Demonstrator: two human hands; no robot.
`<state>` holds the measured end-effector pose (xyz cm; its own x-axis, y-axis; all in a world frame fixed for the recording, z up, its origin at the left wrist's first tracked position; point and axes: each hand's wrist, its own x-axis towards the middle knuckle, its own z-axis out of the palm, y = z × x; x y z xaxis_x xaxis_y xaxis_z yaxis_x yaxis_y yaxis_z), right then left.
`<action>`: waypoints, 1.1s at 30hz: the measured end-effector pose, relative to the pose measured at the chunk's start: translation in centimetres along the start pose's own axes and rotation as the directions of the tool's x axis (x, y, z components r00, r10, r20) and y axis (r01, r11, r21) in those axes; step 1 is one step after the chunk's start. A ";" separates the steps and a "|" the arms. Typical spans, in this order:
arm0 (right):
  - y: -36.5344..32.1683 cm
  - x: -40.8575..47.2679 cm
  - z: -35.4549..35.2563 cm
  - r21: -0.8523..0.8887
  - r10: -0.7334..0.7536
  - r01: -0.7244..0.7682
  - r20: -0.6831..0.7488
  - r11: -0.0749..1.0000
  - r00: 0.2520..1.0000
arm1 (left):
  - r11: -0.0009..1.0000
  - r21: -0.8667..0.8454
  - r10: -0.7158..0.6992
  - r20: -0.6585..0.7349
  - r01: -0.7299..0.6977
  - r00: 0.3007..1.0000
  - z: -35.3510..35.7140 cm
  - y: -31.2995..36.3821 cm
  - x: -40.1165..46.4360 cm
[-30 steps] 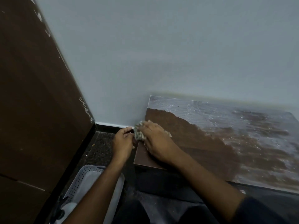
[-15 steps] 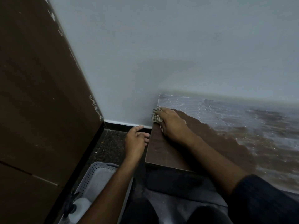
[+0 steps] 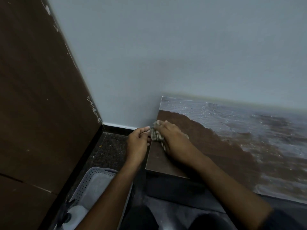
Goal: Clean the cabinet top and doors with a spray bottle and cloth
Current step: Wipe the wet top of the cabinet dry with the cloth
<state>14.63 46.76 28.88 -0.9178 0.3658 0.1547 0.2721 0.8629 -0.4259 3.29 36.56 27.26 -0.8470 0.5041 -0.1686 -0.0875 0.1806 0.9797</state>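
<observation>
Head view, looking down at a low cabinet top [image 3: 207, 146] set against a pale wall [image 3: 166, 55]. The right hand [image 3: 176, 143] lay palm down at the top's left edge, fingers curved over a crumpled cloth [image 3: 156, 135] and pressing it to the wood; the cloth's bunched end hung just past that edge. The left hand [image 3: 137, 143] was beside the edge, off the top, its grip loosely curled, fingertips at the cloth's overhang; whether it pinched the cloth could not be told. Near the hands the wood showed dark brown, while the far and right parts carried a grey, streaked, wet-looking film. Between the cabinet and a tall brown panel [image 3: 41, 97] on the left ran a narrow strip of dark speckled floor [image 3: 109, 150]. A perforated grey basket [image 3: 93, 183] stood there under the left forearm, holding a spray bottle [image 3: 73, 214], only partly visible.
</observation>
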 end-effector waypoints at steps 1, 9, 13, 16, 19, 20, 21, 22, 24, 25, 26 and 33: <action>0.2 1.6 -0.1 -0.011 0.028 -0.028 -0.031 1.000 0.999 | 1.000 -0.001 -0.001 0.002 0.001 1.000 0.2 0.2 0.2; 0.8 1.6 -1.4 0.000 0.049 -0.050 -0.126 0.999 0.991 | 0.969 0.197 0.146 0.017 -0.147 0.989 1.9 1.7 1.3; 1.8 -5.2 -2.8 -0.001 0.123 -0.124 -0.127 0.992 0.984 | 0.972 0.164 0.169 -0.001 -0.167 0.986 2.2 1.1 1.6; 3.1 -7.8 -2.7 -0.010 0.149 -0.151 -0.108 0.988 0.983 | 0.979 0.121 0.166 0.012 -0.166 0.986 2.2 0.5 2.0; 3.1 -5.0 -2.6 -0.011 0.153 -0.155 -0.117 0.988 0.981 | 0.987 0.075 0.138 0.020 -0.139 0.990 2.2 0.6 2.2; 2.7 -3.4 -2.4 -0.013 0.149 -0.152 -0.109 0.988 0.983 | 0.991 0.057 0.121 0.019 -0.122 0.993 2.2 0.7 2.1; 2.5 -1.4 -2.0 -0.016 0.135 -0.137 -0.102 0.990 0.986 | 0.993 0.046 0.106 0.016 -0.107 0.994 2.1 0.9 2.1; 2.4 0.6 -1.5 -0.014 0.111 -0.113 -0.094 0.994 0.989 | 0.995 0.041 0.092 0.014 -0.093 0.996 1.9 0.9 2.0; 1.8 4.1 -0.7 0.009 0.077 -0.077 -0.074 0.997 0.994 | 0.997 0.044 0.069 0.010 -0.069 0.998 1.4 1.0 2.0; 1.6 5.3 -0.4 0.012 0.064 -0.064 -0.063 0.998 0.996 | 0.997 0.051 0.062 0.016 -0.063 0.998 1.1 1.0 1.9; 1.4 5.9 -0.3 0.010 0.050 -0.049 -0.055 0.999 0.997 | 0.997 0.059 0.055 0.025 -0.056 0.998 0.7 1.0 1.8; 3.4 -1.8 -3.2 -0.001 0.093 -0.094 -0.073 0.996 0.993 | 0.994 0.089 0.052 0.075 -0.059 0.996 -0.3 0.9 1.8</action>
<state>18.10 50.17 30.03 -0.8647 0.4692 0.1792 0.3572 0.8253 -0.4374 1.55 37.34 27.91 -0.8089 0.5745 -0.1250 0.0096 0.2255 0.9742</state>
